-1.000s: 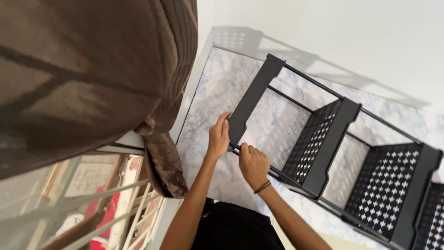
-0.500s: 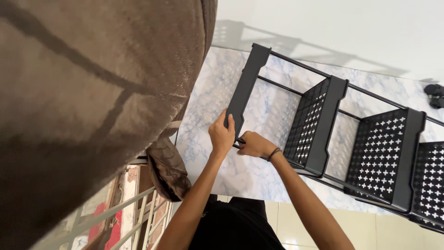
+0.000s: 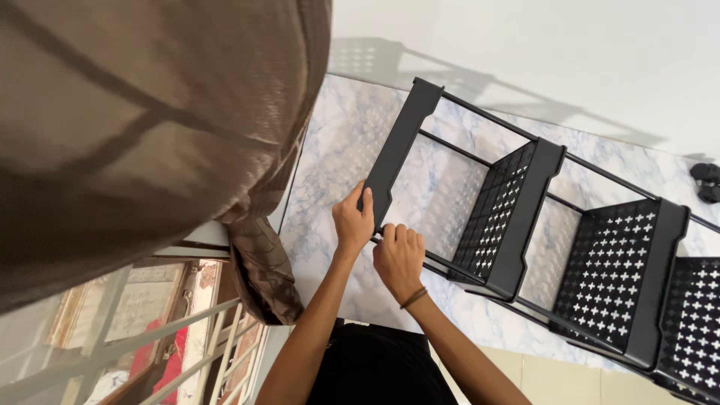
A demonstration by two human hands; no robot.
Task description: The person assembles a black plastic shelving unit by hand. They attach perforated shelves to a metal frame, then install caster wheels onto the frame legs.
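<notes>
We're looking down at a black metal rack point(image 3: 525, 225) lying across a marbled white-grey floor point(image 3: 330, 165), running from frame centre out to the lower right edge.

Left hand point(image 3: 351, 223): closed on the lower end of the rack's solid black end panel point(image 3: 399, 146), thumb on the near face, fingers wrapped round its edge. Right hand point(image 3: 397, 259): clenched around a thin black rod point(image 3: 450, 264) just below that panel, knuckles up, dark band at the wrist. The two hands are just beside each other at frame centre.

Edges: the end panel runs diagonally from upper centre down to the hands. Behind it, three perforated shelves point(image 3: 607, 274) with cross-shaped cut-outs, joined by thin rods, step away to the lower right; the last is cut by the frame edge. The rack's top rail lies close to the white wall point(image 3: 570, 52) at upper right, shadow on the wall.

Open room: bare floor between the panel and the brown checked curtain point(image 3: 135, 127) that fills the upper left. Lower left: white window bars point(image 3: 225, 345), something red behind them, blurred. Far right edge: a small black object point(image 3: 706, 182) on the floor, too small to tell.

Labels or signs: pale panels behind the bars at lower left, unreadable.
</notes>
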